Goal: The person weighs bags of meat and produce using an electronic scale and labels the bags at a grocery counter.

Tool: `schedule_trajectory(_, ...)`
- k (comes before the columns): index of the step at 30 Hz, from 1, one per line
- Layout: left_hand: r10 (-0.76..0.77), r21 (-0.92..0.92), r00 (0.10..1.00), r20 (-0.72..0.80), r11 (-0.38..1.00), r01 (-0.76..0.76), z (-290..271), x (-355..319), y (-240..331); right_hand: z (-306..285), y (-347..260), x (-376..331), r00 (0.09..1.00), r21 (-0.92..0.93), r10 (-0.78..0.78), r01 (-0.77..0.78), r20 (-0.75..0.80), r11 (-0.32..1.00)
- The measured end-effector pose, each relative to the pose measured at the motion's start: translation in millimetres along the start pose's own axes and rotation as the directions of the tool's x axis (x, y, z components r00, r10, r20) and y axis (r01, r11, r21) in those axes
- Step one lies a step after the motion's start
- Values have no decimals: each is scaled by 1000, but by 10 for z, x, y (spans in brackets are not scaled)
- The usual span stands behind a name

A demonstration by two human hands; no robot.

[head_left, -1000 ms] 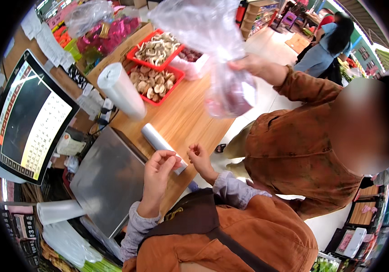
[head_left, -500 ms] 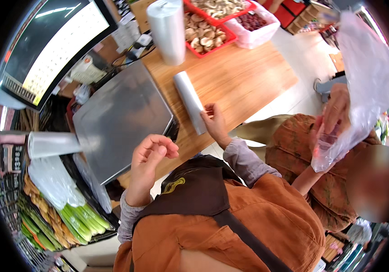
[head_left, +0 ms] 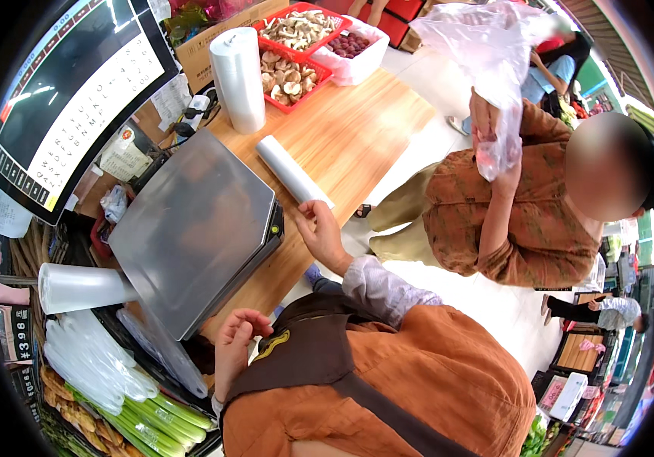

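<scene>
The slim roll (head_left: 294, 172) (whitish, smooth) lies on the table (head_left: 369, 114).

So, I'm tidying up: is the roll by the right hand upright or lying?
Lying: the roll rests along its side on the table.

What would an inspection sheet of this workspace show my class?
Surface: brown wooden table; flat grey metal platform alongside.
Things: slim whitish plastic roll lying on the table.
Clutter: upright whitish plastic roll; red plastic baskets of mushrooms.
Grips: right grip at the slim roll's near end, contact unclear; left grip half-curled, seemingly empty.
Cables: black plugs and cords beside the table.
Surroundings: person in brown patterned jacket holding a clear plastic bag.
</scene>
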State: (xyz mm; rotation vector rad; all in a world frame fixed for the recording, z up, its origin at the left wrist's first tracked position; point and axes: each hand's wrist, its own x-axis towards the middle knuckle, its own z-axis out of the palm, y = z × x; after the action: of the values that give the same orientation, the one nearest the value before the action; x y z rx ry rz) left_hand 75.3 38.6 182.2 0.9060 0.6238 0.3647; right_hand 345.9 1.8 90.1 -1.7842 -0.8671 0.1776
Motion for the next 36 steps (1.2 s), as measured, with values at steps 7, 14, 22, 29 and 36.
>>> schedule_trajectory(7, -70, 34, 983, 171, 997, 65, -239, -193, -56, -105, -371, -683, 999, -27, 15, -16, -45, 1000)
schedule_trajectory(14, -122, 79, 973, 197, 991, 108, -331, -231, -114, -94, -562, -1132, 978, 135, 124, -148, 169, 980)
schedule_trajectory(22, -153, 60, 965, 214, 988, 143, -111, -117, -201, -70, -950, -1184, 770, 378, -105, -185, 629, 907)
schedule_trajectory(29, -61, 36, 967, 247, 998, 54, 184, 209, -300, -208, -925, -1143, 535, 470, -132, -565, 834, 678)
schedule_trajectory(36, -101, 86, 937, 335, 993, 76, 426, 170, -356, -314, -814, -1152, 338, 297, 30, -862, 941, 412)
